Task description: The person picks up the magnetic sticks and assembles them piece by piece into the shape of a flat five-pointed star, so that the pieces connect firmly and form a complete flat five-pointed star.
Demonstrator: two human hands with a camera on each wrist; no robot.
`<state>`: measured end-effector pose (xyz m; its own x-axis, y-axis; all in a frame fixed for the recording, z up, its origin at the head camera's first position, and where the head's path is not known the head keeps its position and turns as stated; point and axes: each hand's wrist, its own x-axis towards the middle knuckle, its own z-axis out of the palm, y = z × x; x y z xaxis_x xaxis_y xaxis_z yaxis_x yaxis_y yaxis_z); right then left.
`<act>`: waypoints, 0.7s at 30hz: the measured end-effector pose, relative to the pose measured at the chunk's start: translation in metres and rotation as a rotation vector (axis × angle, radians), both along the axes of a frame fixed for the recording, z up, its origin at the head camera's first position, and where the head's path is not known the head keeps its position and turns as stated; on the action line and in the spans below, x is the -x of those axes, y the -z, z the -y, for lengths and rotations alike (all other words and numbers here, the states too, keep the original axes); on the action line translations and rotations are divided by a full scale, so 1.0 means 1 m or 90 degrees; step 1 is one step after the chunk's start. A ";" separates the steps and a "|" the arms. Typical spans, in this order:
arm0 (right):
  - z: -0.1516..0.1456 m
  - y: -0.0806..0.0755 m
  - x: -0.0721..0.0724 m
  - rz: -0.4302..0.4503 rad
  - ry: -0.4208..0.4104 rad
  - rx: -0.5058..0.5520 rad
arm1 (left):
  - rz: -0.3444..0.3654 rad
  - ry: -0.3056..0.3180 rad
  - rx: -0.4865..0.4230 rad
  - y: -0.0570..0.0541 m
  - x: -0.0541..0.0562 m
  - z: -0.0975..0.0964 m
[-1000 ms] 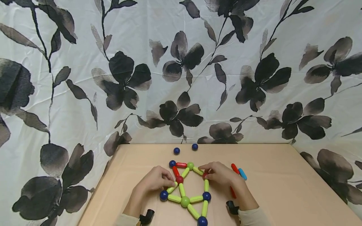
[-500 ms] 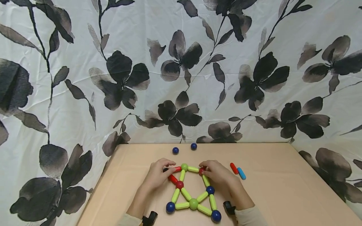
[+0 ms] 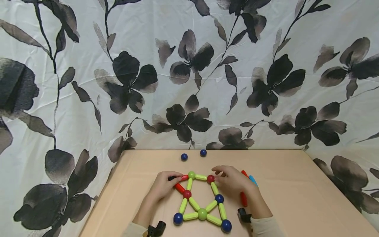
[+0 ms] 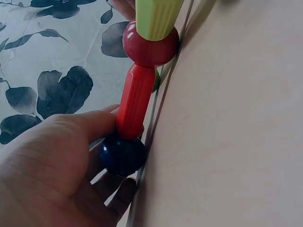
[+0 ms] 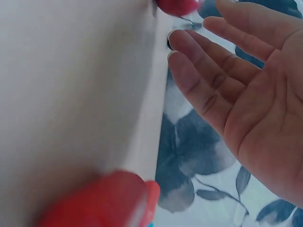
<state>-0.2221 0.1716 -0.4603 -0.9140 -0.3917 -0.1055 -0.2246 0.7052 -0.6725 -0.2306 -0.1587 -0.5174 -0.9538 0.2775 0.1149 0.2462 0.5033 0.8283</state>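
Observation:
A flat frame of balls and rods lies on the table, made of yellow-green rods [image 3: 190,216], red rods [image 3: 179,188] and green, red and blue balls. My left hand [image 3: 164,184] grips the blue ball [image 4: 123,155] at its upper left corner, thumb and fingers about it, where a red rod [image 4: 136,101] joins. That ball is mostly hidden in the head view. My right hand [image 3: 234,179] is beside the red ball [image 3: 210,179] at the upper right. In the right wrist view its fingers are loosely extended, apart from the ball, holding nothing.
Two loose blue balls [image 3: 184,157] lie near the table's back edge. To the right, a loose red rod [image 3: 243,199] lies by my right wrist; another red rod [image 3: 244,173] and a blue rod [image 3: 253,179] are partly behind the hand. A floral cloth hangs behind the table [image 3: 296,191].
My left hand moved up from the lower left rod to the upper left blue ball. The frame turned and shifted. My right hand let go of the red ball and drew back to the right.

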 end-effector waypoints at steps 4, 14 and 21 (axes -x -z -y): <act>-0.014 -0.010 0.000 -0.030 0.009 -0.014 | 0.007 -0.001 -0.008 -0.001 -0.001 0.000; -0.054 -0.035 -0.009 -0.038 0.043 0.010 | 0.013 -0.001 -0.010 -0.002 0.000 0.000; -0.078 -0.036 -0.012 -0.053 0.079 -0.017 | 0.013 0.000 -0.008 -0.003 0.000 -0.002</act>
<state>-0.2099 0.2498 -0.4247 -0.9614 -0.2728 -0.0361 -0.1885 0.7484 -0.6358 -0.2308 -0.1569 -0.5146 -0.9558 0.2768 0.0992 0.2299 0.4932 0.8390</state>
